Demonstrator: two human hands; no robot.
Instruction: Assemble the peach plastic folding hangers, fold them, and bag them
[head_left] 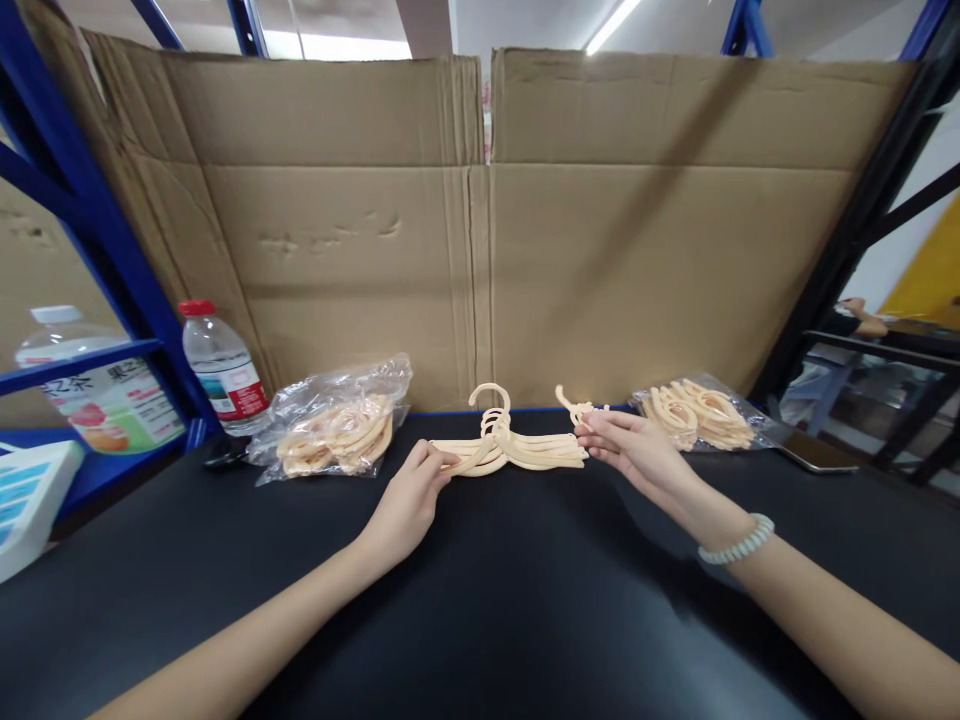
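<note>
Head view. Your left hand pinches the left end of a stack of hangers, fingers closed on the arm tips. Your right hand closes its fingers around a separate hanger, whose hook sticks up just above the stack's right end; how firmly it is held you cannot tell from here.

The stack lies flat on the black tabletop, in the middle, close to the cardboard wall, between your two hands.

Handling, as a judgement: the hangers look like thin moulded plastic, so light, fairly stiff, with some spring in the arms. The surface looks smooth, so a nested stack will likely slide apart if you grip only one end. Take hold at both arm ends, or at the bundled hooks in the middle. The hooks look like the weakest part; avoid twisting them.

Look: pale cream, slim curved arms, small rounded hooks lined up at the centre, several pieces nested closely.

Around it: a clear bag of hangers to the left, another bag to the right, a water bottle by the blue rack post, a phone at far right.
</note>
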